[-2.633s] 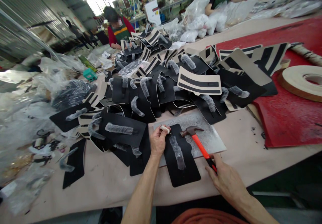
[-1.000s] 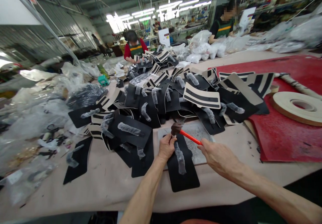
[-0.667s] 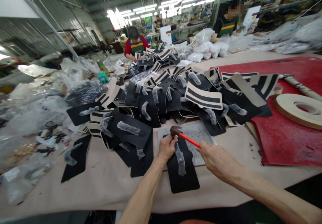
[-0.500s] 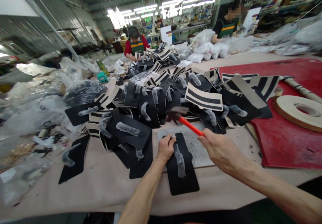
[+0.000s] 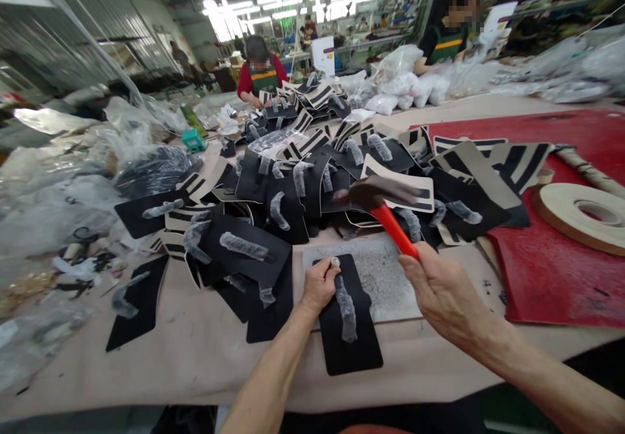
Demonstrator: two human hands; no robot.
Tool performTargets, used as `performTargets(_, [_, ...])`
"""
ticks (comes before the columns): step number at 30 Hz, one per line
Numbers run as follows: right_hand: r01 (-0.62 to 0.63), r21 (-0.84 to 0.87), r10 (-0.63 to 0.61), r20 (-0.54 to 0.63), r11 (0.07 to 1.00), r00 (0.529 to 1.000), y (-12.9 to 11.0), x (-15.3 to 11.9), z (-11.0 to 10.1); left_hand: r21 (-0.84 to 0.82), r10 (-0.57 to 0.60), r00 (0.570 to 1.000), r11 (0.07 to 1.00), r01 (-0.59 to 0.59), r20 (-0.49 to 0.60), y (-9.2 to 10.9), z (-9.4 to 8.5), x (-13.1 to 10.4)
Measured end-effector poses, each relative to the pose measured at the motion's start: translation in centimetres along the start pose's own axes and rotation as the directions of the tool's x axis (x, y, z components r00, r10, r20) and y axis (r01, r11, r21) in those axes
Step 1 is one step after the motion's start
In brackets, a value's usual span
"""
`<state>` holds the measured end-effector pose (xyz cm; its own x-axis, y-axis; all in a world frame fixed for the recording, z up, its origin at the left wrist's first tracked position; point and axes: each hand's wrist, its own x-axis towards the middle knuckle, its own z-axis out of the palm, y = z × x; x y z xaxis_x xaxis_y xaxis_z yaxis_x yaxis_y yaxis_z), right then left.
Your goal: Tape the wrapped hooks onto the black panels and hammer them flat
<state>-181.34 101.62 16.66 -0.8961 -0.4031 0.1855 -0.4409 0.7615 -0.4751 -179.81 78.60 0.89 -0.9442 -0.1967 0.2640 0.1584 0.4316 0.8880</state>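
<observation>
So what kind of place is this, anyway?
Probably a factory workshop: a pile of matching black panels, heaps of plastic bags, and people in green aprons working at the far side.

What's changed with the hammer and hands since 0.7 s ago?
The hammer has come up off the small tool in the left hand; its head, blurred, is now raised above it. The right hand rose with it. Nothing visibly newly grasped or released. Black panel stayed partly on the grey plate.

Right hand (image 5: 442, 291) raises a blurred claw hammer (image 5: 381, 201) at center-right; left hand (image 5: 319, 284) pinches a metal punch (image 5: 335, 262) upright, lower center.
</observation>
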Motion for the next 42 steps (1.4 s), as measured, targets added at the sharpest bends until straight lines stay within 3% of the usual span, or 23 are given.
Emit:
performTargets(2, [0.001, 0.011, -0.002, 0.02, 1.0, 1.0, 0.0, -0.4, 0.4, -0.008, 0.003, 1.0, 1.0, -0.003, -0.001, 0.1, 0.0, 0.0])
performTargets(5, [0.055, -0.172, 0.003, 0.318, 0.983, 0.948, 0.9, -1.4, 1.8, 0.005, 0.005, 1.0, 1.0, -0.005, -0.007, 0.1, -0.1, 0.0])
performTargets(7, [0.037, -0.245, 0.065, 0.398, 0.969, 0.915, 1.7, -1.7, 2.3, 0.014, 0.005, 1.0, 1.0, -0.005, -0.008, 0.0, -0.1, 0.0])
performTargets(10, [-0.116, -0.183, 0.175, 0.354, 0.976, 0.919, 3.0, -1.5, 2.9, 0.005, 0.0, 1.0, 1.0, 0.0, 0.0, -0.2, -0.1, 0.0])
performTargets(14, [-0.296, -0.058, 0.293, 0.41, 0.953, 0.864, 5.7, -0.9, 4.9, -0.011, -0.001, 1.0, 1.0, 0.001, 0.003, -0.1, -0.2, 0.0])
performTargets(17, [-0.363, -0.095, 0.368, 0.417, 0.927, 0.831, 6.8, -0.8, 6.5, -0.038, -0.001, 1.0, 0.999, 0.001, -0.012, -0.1, -0.1, 0.1])
performTargets(19, [-0.346, -0.212, 0.399, 0.305, 0.914, 0.865, 6.4, -0.8, 7.1, -0.046, -0.003, 1.0, 0.999, 0.002, -0.018, -0.1, -0.1, 0.0])
performTargets(21, [-0.233, -0.324, 0.292, 0.148, 0.917, 0.945, 5.2, -0.8, 7.6, -0.042, -0.014, 1.0, 0.999, 0.013, -0.017, -0.2, -0.1, -0.1])
performTargets(23, [-0.027, -0.338, 0.06, 0.087, 0.941, 0.994, 3.7, -0.8, 8.5, -0.03, -0.028, 0.999, 0.999, 0.027, -0.016, -0.2, -0.1, -0.1])
performTargets(25, [0.173, -0.226, -0.141, 0.151, 0.959, 0.978, 2.4, -0.9, 10.1, -0.015, -0.031, 0.999, 0.999, 0.031, -0.007, -0.1, -0.2, 0.0])
performTargets(27, [0.264, -0.138, -0.229, 0.228, 0.955, 0.946, 1.6, -1.3, 12.0, -0.015, -0.041, 0.999, 0.999, 0.041, 0.003, 0.2, -0.2, 0.1])
performTargets(30, [0.241, -0.137, -0.2, 0.263, 0.961, 0.944, 1.2, -2.0, 14.1, -0.12, -0.176, 0.983, 0.978, 0.168, -0.058, 0.8, 0.3, 0.2])
performTargets(33, [0.219, -0.157, -0.167, 0.29, 0.963, 0.942, 1.3, -2.4, 14.7, -0.236, -0.327, 0.921, 0.932, 0.277, -0.212, 1.7, 1.1, 0.0])
performTargets(37, [0.227, -0.167, -0.163, 0.326, 0.96, 0.931, 1.4, -2.3, 14.2, -0.126, -0.148, 0.971, 0.984, 0.126, -0.188, 2.8, 1.4, -0.2])
performTargets(40, [0.211, -0.196, -0.135, 0.34, 0.958, 0.931, 1.1, -2.0, 13.8, -0.171, -0.223, 0.951, 0.967, 0.189, -0.214, 2.8, 0.6, 0.4])
performTargets(42, [0.218, -0.213, -0.135, 0.348, 0.952, 0.928, 0.9, -1.9, 13.6, -0.132, -0.193, 0.972, 0.975, 0.176, -0.134, 2.6, -0.3, 1.0])
